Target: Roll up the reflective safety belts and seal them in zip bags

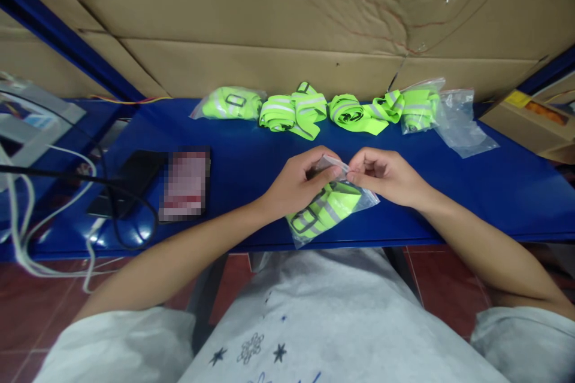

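A clear zip bag (300,236) with a folded neon-yellow reflective strap (335,206) inside hangs from my fingers just above the table's front edge. My left hand (305,179) pinches the bag's top edge between thumb and fingers. Close beside it, my right hand (381,175) pinches the same edge, its fingertips nearly meeting the left thumb. A dark rectangular buckle (305,221) shows through the plastic at the bag's lower left. Whether the bag's seal is closed I cannot tell.
Along the back of the blue table (251,185) lie a bagged strap (233,103), loose rolled straps (278,114), another bagged strap (420,109) and a clear bag (467,122). A phone (185,185) and white cables (18,221) are at left, a cardboard box (530,125) at right.
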`<act>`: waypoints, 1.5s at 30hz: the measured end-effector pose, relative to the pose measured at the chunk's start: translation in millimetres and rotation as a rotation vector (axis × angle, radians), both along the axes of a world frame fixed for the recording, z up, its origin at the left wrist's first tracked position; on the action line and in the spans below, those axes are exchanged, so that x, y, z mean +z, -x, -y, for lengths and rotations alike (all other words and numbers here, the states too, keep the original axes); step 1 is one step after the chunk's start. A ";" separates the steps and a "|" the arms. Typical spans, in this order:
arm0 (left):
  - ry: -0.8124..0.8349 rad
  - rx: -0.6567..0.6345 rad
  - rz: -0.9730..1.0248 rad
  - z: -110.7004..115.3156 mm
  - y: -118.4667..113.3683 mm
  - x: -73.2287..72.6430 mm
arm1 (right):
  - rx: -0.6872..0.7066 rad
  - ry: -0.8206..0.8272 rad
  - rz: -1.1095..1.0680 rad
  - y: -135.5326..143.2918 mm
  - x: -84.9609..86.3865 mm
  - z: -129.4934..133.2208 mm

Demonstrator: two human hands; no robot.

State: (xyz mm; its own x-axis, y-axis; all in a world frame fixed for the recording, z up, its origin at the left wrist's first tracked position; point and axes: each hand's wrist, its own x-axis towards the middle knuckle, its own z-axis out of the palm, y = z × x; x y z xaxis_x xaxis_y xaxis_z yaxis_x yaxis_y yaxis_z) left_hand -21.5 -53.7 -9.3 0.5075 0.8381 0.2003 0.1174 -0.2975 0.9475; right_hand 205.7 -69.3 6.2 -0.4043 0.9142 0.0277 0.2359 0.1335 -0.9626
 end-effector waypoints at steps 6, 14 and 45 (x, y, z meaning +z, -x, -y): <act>-0.004 -0.004 0.020 0.9 0.1 -1.0 | 0.000 -0.049 -0.013 1.1 -0.6 2.7; 0.017 -0.004 0.035 -3.1 -1.0 -4.1 | -0.011 -0.187 0.063 1.0 -8.3 1.7; -0.037 -0.241 -0.145 2.3 0.1 -6.6 | -0.001 -0.252 0.039 6.7 -11.6 3.1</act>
